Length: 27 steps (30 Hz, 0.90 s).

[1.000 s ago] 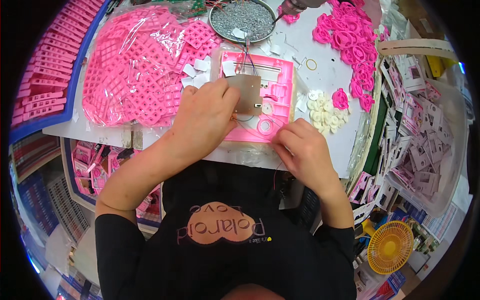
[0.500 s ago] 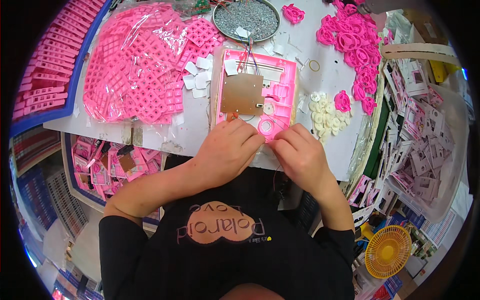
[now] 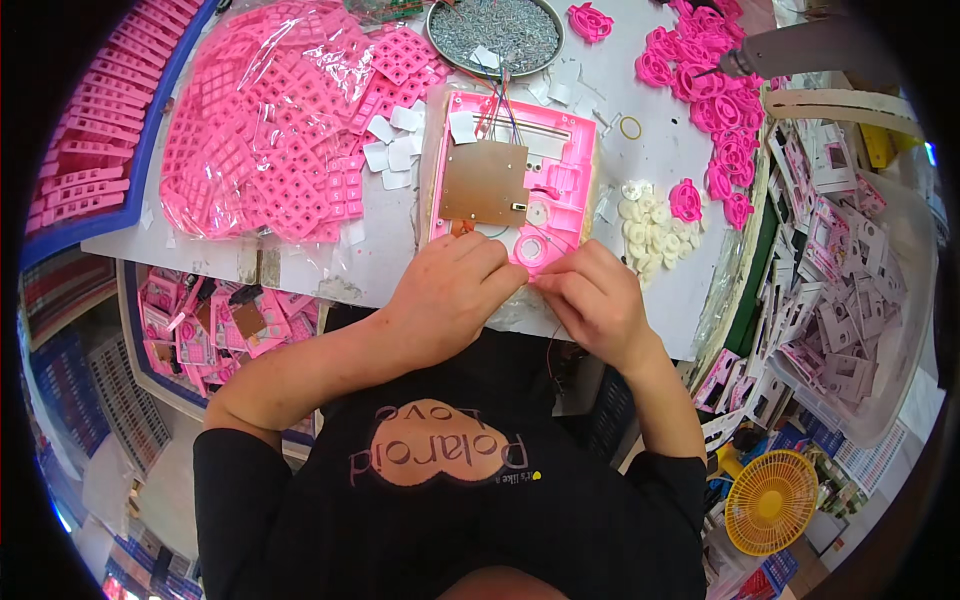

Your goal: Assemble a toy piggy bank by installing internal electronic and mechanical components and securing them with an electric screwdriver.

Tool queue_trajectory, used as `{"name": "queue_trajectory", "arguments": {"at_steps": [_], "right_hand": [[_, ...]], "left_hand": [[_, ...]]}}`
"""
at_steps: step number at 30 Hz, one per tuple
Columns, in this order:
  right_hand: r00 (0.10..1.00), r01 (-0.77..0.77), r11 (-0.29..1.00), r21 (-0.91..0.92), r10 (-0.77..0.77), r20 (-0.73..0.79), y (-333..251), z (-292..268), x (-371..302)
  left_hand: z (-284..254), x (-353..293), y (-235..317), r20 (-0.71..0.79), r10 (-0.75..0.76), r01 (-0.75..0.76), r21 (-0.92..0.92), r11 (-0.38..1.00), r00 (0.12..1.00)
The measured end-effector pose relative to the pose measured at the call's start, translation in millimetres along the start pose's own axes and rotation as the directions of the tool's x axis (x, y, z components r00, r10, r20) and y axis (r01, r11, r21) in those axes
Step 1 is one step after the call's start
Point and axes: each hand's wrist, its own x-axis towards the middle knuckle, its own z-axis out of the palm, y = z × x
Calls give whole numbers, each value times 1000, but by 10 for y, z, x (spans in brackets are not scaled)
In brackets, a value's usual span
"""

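A pink plastic housing (image 3: 568,150) lies open on a pad on the table, with a brown circuit board (image 3: 485,182) inside and thin coloured wires running off its far end. At its near edge, beside a round ring part (image 3: 530,248), both my hands meet. My left hand (image 3: 445,290) is closed, thumb and fingertips against the edge. My right hand (image 3: 597,300) pinches at the same spot from the right. Whatever is between the fingertips is too small and covered to make out. A thin wire (image 3: 550,350) hangs below my right hand.
Left of the housing are white squares (image 3: 400,152) and a bag of pink keypads (image 3: 260,130). Beyond stands a bowl of screws (image 3: 495,40). White round parts (image 3: 655,230) and pink rings (image 3: 715,110) lie right. A grey powered screwdriver (image 3: 790,50) hangs above the rings.
The grey screwdriver has come further into view at the upper right. My hands stay at the housing's near edge; the right fingers are curled in a little more.
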Motion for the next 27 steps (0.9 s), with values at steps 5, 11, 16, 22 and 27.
{"name": "queue_trajectory", "arguments": {"at_steps": [5, 11, 16, 22, 27], "right_hand": [[988, -59, 993, 104, 74, -138, 90, -16, -96], [984, -46, 995, 91, 60, -166, 112, 16, -138], [999, -2, 999, -46, 4, 38, -9, -141, 56], [994, -75, 997, -15, 76, 84, 0, -126, 75], [981, -93, 996, -7, 91, -171, 106, 88, -214]], "left_hand": [[8, -17, -31, 9, 11, -11, -3, 1000, 1000], [-5, -1, -43, 24, 86, -87, 33, 996, 996], [36, -3, -69, -4, 82, -82, 103, 991, 997], [2, -2, -58, 7, 69, -69, 78, 995, 998], [-18, -9, -83, 51, 109, -112, 58, 992, 993]]}}
